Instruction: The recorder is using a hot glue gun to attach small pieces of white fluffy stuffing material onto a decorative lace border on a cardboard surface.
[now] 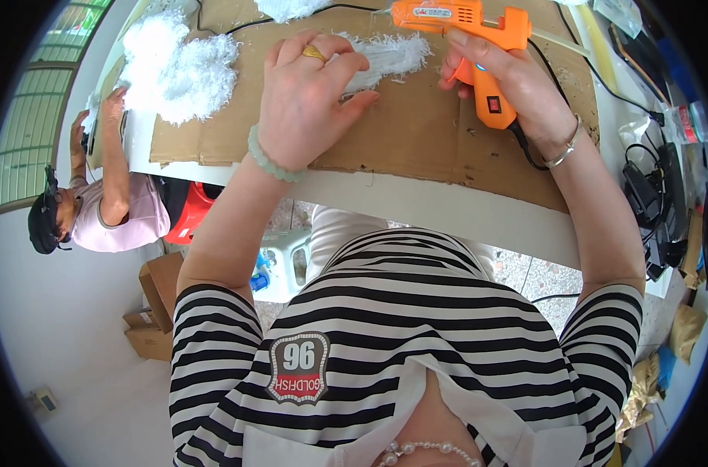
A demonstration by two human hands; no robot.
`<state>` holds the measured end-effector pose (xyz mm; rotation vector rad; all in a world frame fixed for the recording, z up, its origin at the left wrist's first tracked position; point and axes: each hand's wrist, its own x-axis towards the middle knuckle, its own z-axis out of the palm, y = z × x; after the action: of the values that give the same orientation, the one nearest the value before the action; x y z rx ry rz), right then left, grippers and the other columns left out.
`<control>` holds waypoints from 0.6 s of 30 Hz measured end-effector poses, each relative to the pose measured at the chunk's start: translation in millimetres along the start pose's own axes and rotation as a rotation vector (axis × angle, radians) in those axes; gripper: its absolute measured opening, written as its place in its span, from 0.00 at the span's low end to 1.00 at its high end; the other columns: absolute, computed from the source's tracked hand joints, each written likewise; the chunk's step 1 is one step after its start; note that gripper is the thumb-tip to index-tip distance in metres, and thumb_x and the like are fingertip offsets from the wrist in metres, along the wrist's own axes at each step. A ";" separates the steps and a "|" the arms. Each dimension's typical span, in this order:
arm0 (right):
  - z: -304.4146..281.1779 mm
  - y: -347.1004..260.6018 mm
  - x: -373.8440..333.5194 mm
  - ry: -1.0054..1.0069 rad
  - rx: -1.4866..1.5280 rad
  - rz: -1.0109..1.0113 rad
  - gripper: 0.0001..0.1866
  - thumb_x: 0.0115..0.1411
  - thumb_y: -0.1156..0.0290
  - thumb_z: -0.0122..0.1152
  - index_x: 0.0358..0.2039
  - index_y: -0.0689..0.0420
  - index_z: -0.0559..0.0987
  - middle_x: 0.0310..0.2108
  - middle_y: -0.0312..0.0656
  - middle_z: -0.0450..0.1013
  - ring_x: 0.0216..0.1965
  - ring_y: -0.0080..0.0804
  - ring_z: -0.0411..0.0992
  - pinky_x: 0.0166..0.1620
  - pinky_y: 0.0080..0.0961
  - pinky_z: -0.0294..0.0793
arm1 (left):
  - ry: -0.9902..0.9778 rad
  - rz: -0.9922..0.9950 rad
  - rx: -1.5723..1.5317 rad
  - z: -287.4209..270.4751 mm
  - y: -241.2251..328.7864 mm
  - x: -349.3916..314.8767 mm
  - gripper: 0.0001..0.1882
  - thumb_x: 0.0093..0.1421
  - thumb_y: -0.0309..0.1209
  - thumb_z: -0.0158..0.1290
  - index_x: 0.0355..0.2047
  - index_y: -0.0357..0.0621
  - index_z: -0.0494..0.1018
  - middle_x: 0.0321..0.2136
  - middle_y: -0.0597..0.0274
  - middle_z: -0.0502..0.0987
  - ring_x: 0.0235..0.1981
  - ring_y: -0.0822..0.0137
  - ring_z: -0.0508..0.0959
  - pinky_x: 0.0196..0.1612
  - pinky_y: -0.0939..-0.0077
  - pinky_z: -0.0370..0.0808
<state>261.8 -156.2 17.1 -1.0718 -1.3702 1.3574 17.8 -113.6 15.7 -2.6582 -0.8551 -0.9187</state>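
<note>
My right hand is wrapped around the handle of an orange hot glue gun, a finger at its trigger. The gun's nozzle points left, above the far end of a white fringed strip. That strip lies on a brown cardboard sheet. Over the strip's left part rests my left hand, fingers bent and thumb stretched to the right; its fingertips are partly hidden. A fluffy heap of white fringed material sits to the left of my left hand, with another white tuft at the far edge.
A black cord crosses the cardboard's far side. The gun's cable hangs behind my right wrist. At far left another person works at the table. Black devices and cables crowd the right. A white plastic stool stands below the table edge.
</note>
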 end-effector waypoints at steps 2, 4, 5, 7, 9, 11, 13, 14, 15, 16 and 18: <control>2.7 0.5 -0.3 0.024 0.005 0.001 0.16 0.63 0.55 0.52 0.34 0.56 0.75 0.27 0.35 0.73 0.31 0.23 0.72 0.32 0.20 0.69 | -0.051 0.052 0.032 1.9 -0.1 1.2 0.10 0.41 0.28 0.64 0.25 0.50 0.76 0.35 0.69 0.76 0.45 0.56 0.72 0.49 0.59 0.65; 2.7 1.6 -0.4 0.045 0.011 0.000 0.16 0.63 0.55 0.53 0.34 0.56 0.75 0.27 0.35 0.73 0.31 0.23 0.72 0.32 0.20 0.69 | -0.053 0.049 0.025 6.0 -3.7 0.4 0.09 0.42 0.28 0.63 0.24 0.49 0.76 0.34 0.68 0.76 0.44 0.56 0.73 0.50 0.58 0.65; 1.7 2.1 0.1 0.032 0.013 0.001 0.16 0.63 0.55 0.53 0.34 0.56 0.75 0.27 0.34 0.73 0.31 0.23 0.72 0.32 0.20 0.69 | -0.054 0.043 0.020 8.3 -6.4 0.5 0.08 0.43 0.28 0.63 0.24 0.48 0.75 0.33 0.68 0.76 0.43 0.56 0.73 0.50 0.58 0.65; 1.7 2.4 -0.5 0.021 0.018 0.002 0.16 0.63 0.55 0.53 0.34 0.56 0.75 0.27 0.34 0.73 0.31 0.23 0.72 0.33 0.20 0.69 | -0.076 0.002 -0.051 12.3 -13.5 2.4 0.06 0.44 0.27 0.61 0.23 0.47 0.75 0.32 0.67 0.76 0.41 0.56 0.74 0.49 0.59 0.66; 3.2 2.0 -1.3 0.045 0.031 0.016 0.16 0.63 0.55 0.54 0.33 0.56 0.76 0.27 0.34 0.73 0.31 0.23 0.72 0.33 0.20 0.69 | -0.098 -0.040 -0.121 15.2 -18.4 3.2 0.05 0.45 0.26 0.60 0.23 0.45 0.75 0.31 0.66 0.77 0.40 0.56 0.74 0.48 0.60 0.67; 3.1 2.0 -2.0 0.041 0.024 0.006 0.16 0.62 0.55 0.54 0.32 0.57 0.76 0.26 0.34 0.73 0.31 0.23 0.72 0.33 0.21 0.69 | -0.123 -0.142 -0.205 17.5 -21.5 2.4 0.05 0.46 0.24 0.59 0.24 0.42 0.74 0.33 0.61 0.76 0.39 0.57 0.74 0.45 0.66 0.68; 3.3 2.7 -2.1 0.038 0.017 -0.004 0.16 0.62 0.55 0.54 0.31 0.57 0.76 0.26 0.34 0.73 0.31 0.23 0.72 0.33 0.21 0.69 | -0.140 -0.171 -0.195 21.7 -26.8 -0.3 0.05 0.46 0.24 0.58 0.25 0.41 0.74 0.34 0.61 0.76 0.39 0.57 0.74 0.45 0.67 0.69; 3.9 3.0 -2.2 0.042 0.020 0.002 0.17 0.62 0.55 0.54 0.31 0.57 0.76 0.26 0.35 0.73 0.30 0.23 0.71 0.33 0.21 0.69 | -0.156 -0.201 -0.185 23.1 -28.5 -0.6 0.04 0.47 0.23 0.57 0.25 0.41 0.74 0.34 0.61 0.77 0.38 0.56 0.74 0.44 0.68 0.69; 4.2 3.1 -2.3 0.047 0.023 0.008 0.17 0.62 0.55 0.54 0.30 0.57 0.76 0.26 0.35 0.73 0.30 0.23 0.71 0.33 0.21 0.69 | -0.156 -0.200 -0.185 24.3 -28.5 0.9 0.04 0.47 0.23 0.57 0.25 0.41 0.74 0.34 0.61 0.77 0.38 0.56 0.74 0.44 0.68 0.69; 4.2 3.2 -2.4 0.048 0.023 0.007 0.17 0.62 0.55 0.54 0.30 0.57 0.76 0.26 0.35 0.73 0.30 0.23 0.71 0.33 0.21 0.69 | -0.119 -0.209 -0.163 25.4 -27.9 2.7 0.04 0.45 0.24 0.58 0.23 0.43 0.74 0.32 0.62 0.77 0.37 0.55 0.74 0.42 0.65 0.71; 4.2 3.1 -3.0 0.045 0.023 0.012 0.17 0.62 0.55 0.54 0.30 0.58 0.76 0.26 0.35 0.72 0.30 0.23 0.71 0.33 0.21 0.69 | -0.082 -0.217 -0.141 27.2 -28.3 6.3 0.03 0.44 0.25 0.58 0.22 0.46 0.75 0.30 0.63 0.78 0.35 0.54 0.74 0.40 0.63 0.72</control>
<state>258.3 -159.9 14.0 -1.0902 -1.3147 1.3469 19.0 -78.0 -1.8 -2.7793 -1.1573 -0.9562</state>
